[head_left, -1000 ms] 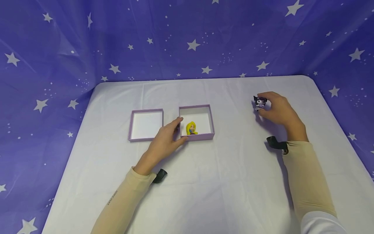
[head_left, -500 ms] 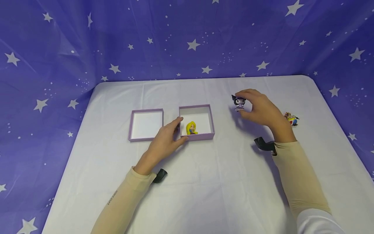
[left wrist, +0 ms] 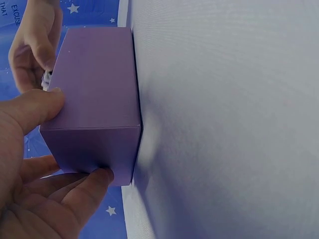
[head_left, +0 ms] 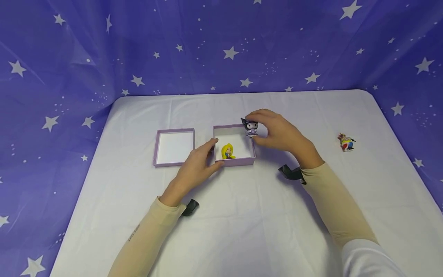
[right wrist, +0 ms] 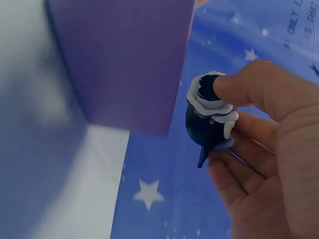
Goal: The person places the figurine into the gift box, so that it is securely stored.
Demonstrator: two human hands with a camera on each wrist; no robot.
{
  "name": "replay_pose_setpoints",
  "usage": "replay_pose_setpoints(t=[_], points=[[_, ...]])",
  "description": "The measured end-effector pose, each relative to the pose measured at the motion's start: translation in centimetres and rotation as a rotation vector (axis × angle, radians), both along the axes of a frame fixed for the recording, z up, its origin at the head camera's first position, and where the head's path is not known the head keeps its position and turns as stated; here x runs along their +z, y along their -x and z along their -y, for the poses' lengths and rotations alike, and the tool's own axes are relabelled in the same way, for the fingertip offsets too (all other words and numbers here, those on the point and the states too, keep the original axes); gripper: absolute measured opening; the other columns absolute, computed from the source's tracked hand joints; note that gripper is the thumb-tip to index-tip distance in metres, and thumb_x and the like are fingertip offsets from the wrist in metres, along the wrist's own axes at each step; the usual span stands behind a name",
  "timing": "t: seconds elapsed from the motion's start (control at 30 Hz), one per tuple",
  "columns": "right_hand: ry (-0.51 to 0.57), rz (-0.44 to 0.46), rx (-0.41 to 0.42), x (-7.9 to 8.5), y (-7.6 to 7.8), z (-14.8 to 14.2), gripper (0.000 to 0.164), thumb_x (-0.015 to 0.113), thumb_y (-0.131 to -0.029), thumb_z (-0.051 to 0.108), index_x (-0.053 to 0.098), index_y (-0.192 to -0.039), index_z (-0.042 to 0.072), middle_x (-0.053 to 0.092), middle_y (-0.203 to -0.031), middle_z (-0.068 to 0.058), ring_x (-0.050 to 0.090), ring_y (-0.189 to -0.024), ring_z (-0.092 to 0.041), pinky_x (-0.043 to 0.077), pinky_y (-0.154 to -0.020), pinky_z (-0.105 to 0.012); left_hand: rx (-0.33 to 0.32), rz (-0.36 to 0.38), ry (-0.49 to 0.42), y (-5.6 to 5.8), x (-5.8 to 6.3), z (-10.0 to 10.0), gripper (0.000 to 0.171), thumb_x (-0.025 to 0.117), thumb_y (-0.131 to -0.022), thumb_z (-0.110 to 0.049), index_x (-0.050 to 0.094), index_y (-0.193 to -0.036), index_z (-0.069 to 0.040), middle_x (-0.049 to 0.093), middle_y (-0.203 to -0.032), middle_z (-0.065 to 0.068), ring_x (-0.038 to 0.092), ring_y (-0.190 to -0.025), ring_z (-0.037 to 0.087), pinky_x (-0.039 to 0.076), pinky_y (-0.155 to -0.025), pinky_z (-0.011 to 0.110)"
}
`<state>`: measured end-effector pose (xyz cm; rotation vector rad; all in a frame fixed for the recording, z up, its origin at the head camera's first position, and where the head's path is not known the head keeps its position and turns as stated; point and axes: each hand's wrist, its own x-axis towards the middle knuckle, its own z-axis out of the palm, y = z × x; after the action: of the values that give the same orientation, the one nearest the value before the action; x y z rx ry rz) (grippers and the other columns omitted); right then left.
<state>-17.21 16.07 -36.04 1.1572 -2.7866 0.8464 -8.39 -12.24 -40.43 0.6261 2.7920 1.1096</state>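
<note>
My right hand (head_left: 277, 130) pinches a small figurine (head_left: 250, 126) with a black pointed hood and a white face. It is held upright over the back right corner of an open purple box (head_left: 238, 162). In the right wrist view the thumb presses the figurine's (right wrist: 202, 127) base and the fingers curl behind its head. My left hand (head_left: 195, 165) grips the box's front left corner, thumb on the front wall and fingers on the left wall (left wrist: 82, 149). Inside the box, near its front, sits a yellow-haired figurine (head_left: 227, 151).
Left of the box lies its shallow purple lid (head_left: 155, 148), white inside facing up. A colourful small figurine (head_left: 346, 142) lies on the white-covered table (head_left: 242, 231) at the right. A blue star-printed cloth (head_left: 194, 30) hangs behind the table.
My right hand has carried the black-hooded figurine leftward from the table's right side to above the box, uncovering the colourful figurine. The left hand stays at the box corner.
</note>
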Motion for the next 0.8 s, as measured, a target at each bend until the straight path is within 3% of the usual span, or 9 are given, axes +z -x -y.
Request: replay_pose_setpoints(t=[0.2, 0.4, 0.57, 0.8], points=[[-0.074, 0.027, 0.061, -0.5, -0.2, 2.6, 0.055, 0.075, -0.078, 0.021, 0.060, -0.129, 0.008, 0.058, -0.129, -0.001, 0.052, -0.120, -0.019, 0.041, -0.103, -0.040, -0.001, -0.013, -0.001, 0.0, 0.1, 0.0, 0.073, 0.073, -0.089, -0.029, 0.038, -0.147, -0.001, 0.051, -0.140, 0.017, 0.051, -0.125, 0.025, 0.040, -0.105, 0.036], [-0.189, -0.020, 0.105, -1.4, -0.1, 4.4, 0.053, 0.078, -0.075, 0.024, 0.063, -0.124, 0.010, 0.063, -0.122, -0.001, 0.057, -0.111, -0.016, 0.026, -0.105, -0.046, -0.003, -0.013, -0.001, 0.0, 0.2, 0.0, 0.073, 0.073, -0.089, -0.029, 0.038, -0.147, -0.001, 0.052, -0.140, 0.017, 0.051, -0.125, 0.025, 0.041, -0.105, 0.037], [-0.291, -0.054, 0.083, -1.9, -0.1, 5.5, 0.052, 0.080, -0.073, 0.026, 0.064, -0.121, 0.012, 0.065, -0.116, 0.001, 0.060, -0.102, -0.013, 0.022, -0.102, -0.052, -0.005, -0.017, 0.004, 0.0, 0.2, 0.0, 0.072, 0.073, -0.089, -0.029, 0.038, -0.146, -0.001, 0.052, -0.139, 0.017, 0.051, -0.125, 0.025, 0.041, -0.105, 0.038], [-0.368, -0.001, 0.034, -2.3, -0.1, 6.6, 0.053, 0.085, -0.074, 0.027, 0.065, -0.121, 0.012, 0.065, -0.115, 0.001, 0.060, -0.099, -0.014, 0.019, -0.106, -0.053, 0.000, -0.001, 0.014, 0.0, 0.3, 0.0, 0.072, 0.072, -0.090, -0.029, 0.037, -0.147, -0.001, 0.050, -0.142, 0.017, 0.049, -0.128, 0.027, 0.039, -0.106, 0.037]])
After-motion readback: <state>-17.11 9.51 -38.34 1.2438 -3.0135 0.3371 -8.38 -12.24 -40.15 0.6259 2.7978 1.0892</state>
